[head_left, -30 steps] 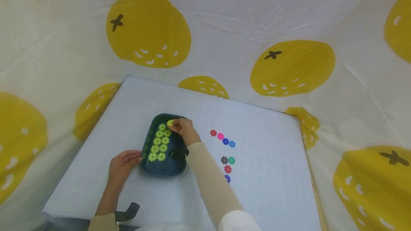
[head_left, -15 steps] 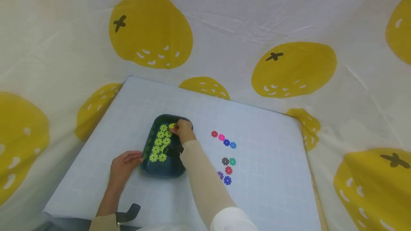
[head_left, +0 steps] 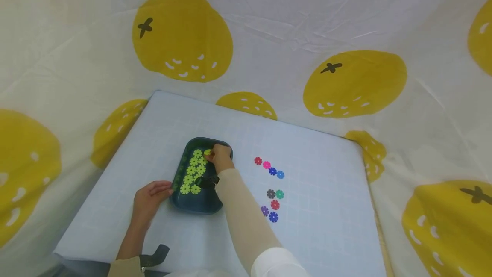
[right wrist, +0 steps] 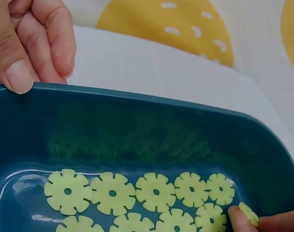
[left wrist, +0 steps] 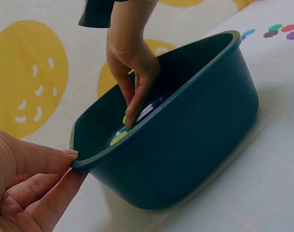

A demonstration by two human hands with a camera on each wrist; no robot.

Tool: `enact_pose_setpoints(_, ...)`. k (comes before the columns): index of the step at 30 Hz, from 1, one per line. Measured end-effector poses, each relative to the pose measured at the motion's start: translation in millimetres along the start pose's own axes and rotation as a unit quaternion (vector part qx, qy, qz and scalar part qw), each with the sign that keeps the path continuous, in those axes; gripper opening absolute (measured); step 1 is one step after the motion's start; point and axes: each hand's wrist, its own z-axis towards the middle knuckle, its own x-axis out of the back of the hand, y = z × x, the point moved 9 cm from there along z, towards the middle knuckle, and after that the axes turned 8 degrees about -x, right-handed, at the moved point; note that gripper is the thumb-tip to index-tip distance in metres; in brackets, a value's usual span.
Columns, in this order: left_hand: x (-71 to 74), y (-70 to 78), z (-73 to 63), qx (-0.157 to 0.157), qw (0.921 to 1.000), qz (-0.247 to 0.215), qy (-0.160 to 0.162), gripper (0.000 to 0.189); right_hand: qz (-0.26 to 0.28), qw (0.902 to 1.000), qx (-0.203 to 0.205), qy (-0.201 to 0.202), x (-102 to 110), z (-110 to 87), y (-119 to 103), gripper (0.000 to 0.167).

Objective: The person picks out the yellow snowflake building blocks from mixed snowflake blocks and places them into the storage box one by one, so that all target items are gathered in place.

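A dark teal plastic basin (head_left: 197, 205) stands on the white-covered table. On its floor lie yellow-green notched plastic discs (right wrist: 155, 192), flat in two rows side by side. My right hand (head_left: 222, 157) reaches down inside and pinches one more such disc (right wrist: 249, 214) between thumb and finger. That disc is tilted, beside the far end of the rows. With thumb and fingers, my left hand (left wrist: 36, 179) pinches the basin's rim at the near left. In the left wrist view, the basin wall (left wrist: 176, 145) hides most of the discs.
Right of the basin, several coloured notched discs lie on the table: a slanting line with a pink one (head_left: 267, 165), and a nearer group with a green one (head_left: 279, 194). My right forearm (head_left: 246, 217) crosses beside them. A fruit-patterned cloth (head_left: 269, 63) hangs behind the table.
My right hand has lowered the pinched disc into the basin, near the far end of the rows, and then stayed almost still. My left hand keeps its hold on the rim.
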Motion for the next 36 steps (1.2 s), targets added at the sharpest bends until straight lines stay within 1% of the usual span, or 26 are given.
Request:
enact_pose_setpoints(2, -0.1, 0.9, -0.1, -0.002, 1.0000, -0.008, 0.001, 0.033, 0.000, 1.0000, 0.004, 0.000, 0.8, -4.8, 0.0, 0.070)
enact_pose_setpoints(5, -0.2, 3.2, -0.8, -0.007, 0.9999, -0.013, 0.001, 0.032, 0.006, 1.0000, 0.006, 0.000, 0.5, -4.7, -0.2, 0.073)
enact_pose_setpoints(10, -1.4, 6.5, -1.9, -0.007, 1.0000, -0.005, -0.003, 0.034, 0.017, 0.9998, -0.006, -0.005, 0.3, 3.8, -2.4, 0.066)
enact_pose_setpoints(14, -1.8, 5.6, -1.9, -0.001, 1.0000, 0.000, -0.005, 0.035, 0.000, 0.9999, -0.016, 0.002, -0.3, 10.0, -5.7, 0.064)
enact_pose_setpoints(15, -1.8, 5.1, -1.8, 0.001, 1.0000, 0.001, -0.006, 0.035, 0.002, 0.9998, -0.016, 0.008, -1.0, 18.6, -5.8, 0.064)
enact_pose_setpoints(16, -1.8, 5.0, -1.7, 0.001, 1.0000, 0.002, -0.007, 0.035, 0.001, 0.9998, -0.014, 0.013, -1.0, 19.9, -7.5, 0.065)
enact_pose_setpoints(19, -1.4, 4.9, -1.8, 0.001, 1.0000, 0.007, -0.007, 0.035, 0.001, 0.9995, -0.010, 0.031, -9.0, 74.6, -3.1, 0.075)
enact_pose_setpoints(20, -1.3, 5.2, -2.0, 0.000, 0.9999, 0.010, -0.006, 0.035, -0.010, 0.9992, -0.001, 0.038, -9.1, 77.0, -2.9, 0.078)
enact_pose_setpoints(21, -1.2, 5.5, -2.2, -0.001, 0.9999, 0.012, -0.006, 0.035, -0.014, 0.9990, 0.002, 0.042, -12.2, 93.8, -1.4, 0.080)
enact_pose_setpoints(22, -1.0, 5.7, -2.1, -0.003, 0.9999, 0.014, -0.004, 0.035, -0.024, 0.9990, 0.004, 0.039, -13.2, 97.1, -2.0, 0.083)
enact_pose_setpoints(23, -0.9, 5.4, -2.0, -0.004, 0.9999, 0.014, -0.004, 0.035, -0.028, 0.9987, 0.010, 0.041, -14.9, 107.7, -1.2, 0.085)
enact_pose_setpoints(25, -1.2, 4.6, -1.5, -0.004, 0.9999, 0.014, -0.004, 0.035, -0.043, 0.9983, 0.021, 0.034, -10.6, 82.0, -6.8, 0.079)
enact_pose_setpoints(26, -1.3, 4.2, -1.2, -0.004, 0.9999, 0.015, -0.003, 0.034, -0.051, 0.9980, 0.023, 0.030, -7.6, 64.4, -10.0, 0.075)
enact_pose_setpoints(27, -1.4, 3.6, -1.0, -0.004, 0.9999, 0.015, -0.003, 0.034, -0.046, 0.9985, 0.022, 0.022, -6.8, 61.3, -11.9, 0.072)
enact_pose_setpoints(28, -1.6, 3.0, -0.7, -0.003, 0.9999, 0.014, -0.003, 0.034, -0.048, 0.9983, 0.026, 0.019, -3.2, 41.9, -14.6, 0.068)
enact_pose_setpoints(29, -1.7, 2.2, -0.4, -0.002, 0.9999, 0.015, -0.003, 0.034, -0.053, 0.9979, 0.029, 0.022, -0.9, 30.0, -16.0, 0.064)
enact_pose_setpoints(30, -1.7, 1.8, -0.3, -0.002, 0.9999, 0.015, -0.002, 0.034, -0.058, 0.9978, 0.029, 0.015, 1.9, 15.1, -17.7, 0.062)
enact_pose_setpoints(32, -1.9, 1.3, -0.3, -0.003, 0.9998, 0.019, -0.003, 0.034, -0.065, 0.9972, 0.035, 0.015, 6.0, -0.8, -19.4, 0.059)
enact_pose_setpoints(34, -1.6, 1.4, -0.1, -0.004, 0.9998, 0.019, -0.001, 0.033, -0.070, 0.9966, 0.041, 0.013, 8.1, -6.8, -19.6, 0.057)
enact_pose_setpoints(36, -1.4, 2.1, -0.3, -0.006, 0.9998, 0.020, 0.000, 0.033, -0.068, 0.9967, 0.044, 0.003, 9.5, -8.6, -20.1, 0.057)
